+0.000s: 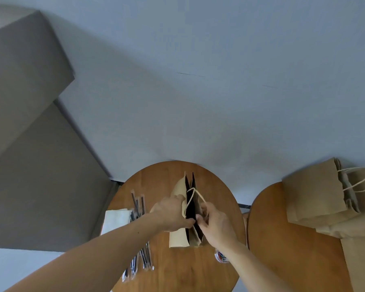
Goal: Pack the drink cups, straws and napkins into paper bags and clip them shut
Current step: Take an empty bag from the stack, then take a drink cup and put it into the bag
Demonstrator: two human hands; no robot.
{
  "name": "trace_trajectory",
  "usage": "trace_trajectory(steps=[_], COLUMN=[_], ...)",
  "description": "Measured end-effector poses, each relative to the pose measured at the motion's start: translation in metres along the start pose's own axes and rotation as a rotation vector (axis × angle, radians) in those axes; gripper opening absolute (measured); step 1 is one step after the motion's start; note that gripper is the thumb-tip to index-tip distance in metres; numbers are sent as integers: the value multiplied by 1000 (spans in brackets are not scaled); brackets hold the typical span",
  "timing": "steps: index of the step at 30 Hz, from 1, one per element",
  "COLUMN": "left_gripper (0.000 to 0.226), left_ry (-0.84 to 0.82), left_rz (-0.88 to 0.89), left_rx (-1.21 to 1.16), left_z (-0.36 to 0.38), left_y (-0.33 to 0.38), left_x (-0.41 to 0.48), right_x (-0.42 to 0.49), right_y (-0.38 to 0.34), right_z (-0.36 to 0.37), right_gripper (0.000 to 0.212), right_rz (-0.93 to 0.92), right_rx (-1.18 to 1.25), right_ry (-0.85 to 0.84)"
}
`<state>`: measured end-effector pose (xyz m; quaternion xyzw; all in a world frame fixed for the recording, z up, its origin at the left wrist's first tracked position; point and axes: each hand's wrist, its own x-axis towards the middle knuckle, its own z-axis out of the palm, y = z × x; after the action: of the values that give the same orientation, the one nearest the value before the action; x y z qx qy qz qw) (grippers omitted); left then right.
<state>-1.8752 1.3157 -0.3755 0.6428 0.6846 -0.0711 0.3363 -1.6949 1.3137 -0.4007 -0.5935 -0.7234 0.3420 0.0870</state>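
A brown paper bag (178,237) stands on the round wooden table (173,268), its mouth narrowly open and its twine handles up. My left hand (171,213) grips the bag's left rim. My right hand (215,224) pinches the right rim by a handle. Wrapped black straws (142,255) lie left of the bag, next to a stack of white napkins (115,219). A small tub of coloured clips (221,258) shows under my right wrist. No drink cup is visible.
A second round table (287,249) at the right carries a pile of flat brown paper bags (316,194) with twine handles. A grey wall fills the far view, with grey cabinet panels (30,144) on the left.
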Motion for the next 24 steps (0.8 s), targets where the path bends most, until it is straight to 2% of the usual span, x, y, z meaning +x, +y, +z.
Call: trace_trajectory(steps=[5,9,14,19,22,24], left_gripper=[34,19,16,23,30,36], left_ry=[99,134,176,165,178,154], left_rz=[-200,-329,-461,-425,-377,-334], left_rx=[-39,-72,-69,-134,-215,-222], left_z=[7,14,-2,12,22,25], left_y=[10,6,-44,-42,-30,-30], left_x=[9,12,0,-2,3,3], right_x=[15,20,12,2,2,3], right_y=[4,10,49,40,29,27], right_z=[-6,-12,-39,-25,-20,-21], right_gripper=[22,21,16,18,29,45], right_rz=[141,156,303,224,143,115], right_rx=[-111,-282,-320,-260,-179,-167], right_ry=[68,66,79,71,53,13])
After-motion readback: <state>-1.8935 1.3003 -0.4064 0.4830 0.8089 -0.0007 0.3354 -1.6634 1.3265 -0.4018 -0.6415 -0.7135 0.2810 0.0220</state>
